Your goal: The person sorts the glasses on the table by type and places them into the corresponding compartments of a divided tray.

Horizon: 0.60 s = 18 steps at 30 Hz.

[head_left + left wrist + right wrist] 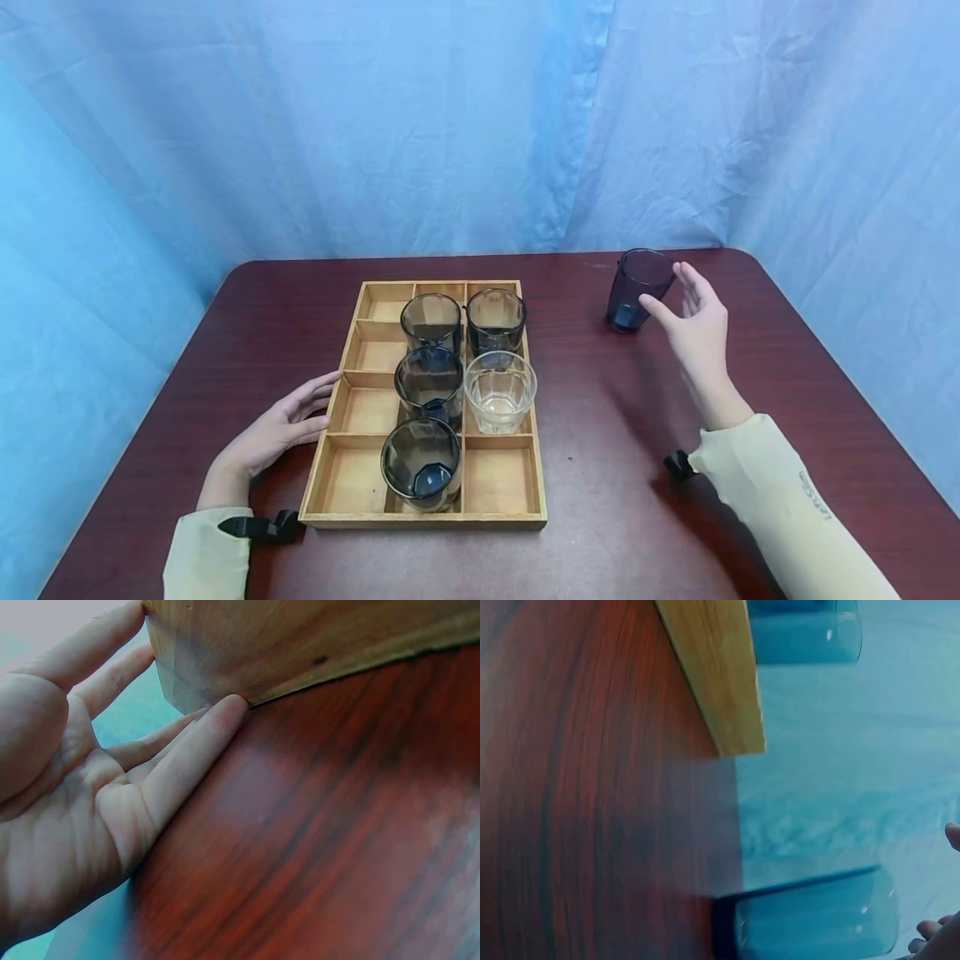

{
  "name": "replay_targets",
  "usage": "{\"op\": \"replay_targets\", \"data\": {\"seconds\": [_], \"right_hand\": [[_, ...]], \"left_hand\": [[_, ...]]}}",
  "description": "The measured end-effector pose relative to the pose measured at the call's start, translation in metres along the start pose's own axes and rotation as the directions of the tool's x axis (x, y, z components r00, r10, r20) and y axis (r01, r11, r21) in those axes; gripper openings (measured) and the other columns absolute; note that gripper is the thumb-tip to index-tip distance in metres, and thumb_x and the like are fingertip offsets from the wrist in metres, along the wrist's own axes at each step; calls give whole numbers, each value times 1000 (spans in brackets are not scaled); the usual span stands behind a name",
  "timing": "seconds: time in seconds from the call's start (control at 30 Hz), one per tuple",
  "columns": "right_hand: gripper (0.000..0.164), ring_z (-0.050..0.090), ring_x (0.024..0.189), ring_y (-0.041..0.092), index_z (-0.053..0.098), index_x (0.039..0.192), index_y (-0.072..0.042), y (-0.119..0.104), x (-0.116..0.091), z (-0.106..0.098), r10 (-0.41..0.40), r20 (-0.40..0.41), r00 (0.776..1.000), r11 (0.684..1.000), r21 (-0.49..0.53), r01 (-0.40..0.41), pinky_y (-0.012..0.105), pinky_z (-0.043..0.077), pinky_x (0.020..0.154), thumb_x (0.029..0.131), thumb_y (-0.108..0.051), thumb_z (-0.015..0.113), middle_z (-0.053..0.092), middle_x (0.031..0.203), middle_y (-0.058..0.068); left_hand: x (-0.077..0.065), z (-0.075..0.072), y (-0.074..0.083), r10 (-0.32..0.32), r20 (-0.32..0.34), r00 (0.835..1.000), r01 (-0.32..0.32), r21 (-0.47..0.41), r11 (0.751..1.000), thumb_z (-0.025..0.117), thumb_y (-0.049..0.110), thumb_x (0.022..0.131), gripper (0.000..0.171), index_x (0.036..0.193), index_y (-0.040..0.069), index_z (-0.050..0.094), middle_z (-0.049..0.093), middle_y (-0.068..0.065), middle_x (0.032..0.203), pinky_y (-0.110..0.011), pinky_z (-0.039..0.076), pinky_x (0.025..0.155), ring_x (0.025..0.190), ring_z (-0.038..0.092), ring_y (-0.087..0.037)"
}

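At the table's back right stands a dark tinted glass (628, 293), with my right hand (697, 333) beside its rim. The thumb and fingers are spread; in the right wrist view a gap shows between the fingertips (928, 930) and the glass (817, 915). My left hand (273, 429) touches the left side of a divided wooden tray (423, 522), its fingers (199, 746) fairly straight against the tray wall (300, 652). In the tray's middle column are dark glasses at the back (431, 310), centre (429, 375) and front (422, 454). The right column holds a dark glass (496, 312) and a clear glass (500, 392).
The tray stands on a dark red-brown wooden table (592, 467). Its left compartments (352, 475) and front right compartment (501, 483) show bare wood. Light blue curtains (450, 125) hang behind and at the sides of the table.
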State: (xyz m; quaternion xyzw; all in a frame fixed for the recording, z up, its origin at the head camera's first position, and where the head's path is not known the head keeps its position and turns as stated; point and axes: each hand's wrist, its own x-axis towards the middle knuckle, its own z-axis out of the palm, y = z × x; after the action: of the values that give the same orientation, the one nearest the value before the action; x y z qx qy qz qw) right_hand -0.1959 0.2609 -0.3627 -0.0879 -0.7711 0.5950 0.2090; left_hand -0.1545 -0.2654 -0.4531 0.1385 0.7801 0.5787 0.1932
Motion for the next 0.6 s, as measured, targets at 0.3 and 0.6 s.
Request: {"op": "replay_targets", "data": {"seconds": [0.3, 0.6], "right_hand": [[78, 31, 145, 12, 33, 151, -11, 16, 18, -4, 28, -13, 1000, 999, 26, -28, 21, 21, 118, 85, -14, 73, 36, 156, 7], [89, 22, 149, 15, 21, 155, -11, 24, 35, -3, 66, 76, 995, 995, -76, -60, 28, 18, 121, 86, -23, 74, 24, 161, 6]], "left_hand": [[0, 0, -1, 0, 2, 1000, 0, -1, 1000, 57, 17, 98, 69, 155, 13, 20, 25, -25, 154, -24, 52, 88, 136, 30, -47], [0, -1, -2, 4, -1, 1000, -4, 7, 1000, 57, 17, 98, 68, 155, 13, 22, 26, -25, 154, -24, 52, 88, 134, 34, -44]]}}
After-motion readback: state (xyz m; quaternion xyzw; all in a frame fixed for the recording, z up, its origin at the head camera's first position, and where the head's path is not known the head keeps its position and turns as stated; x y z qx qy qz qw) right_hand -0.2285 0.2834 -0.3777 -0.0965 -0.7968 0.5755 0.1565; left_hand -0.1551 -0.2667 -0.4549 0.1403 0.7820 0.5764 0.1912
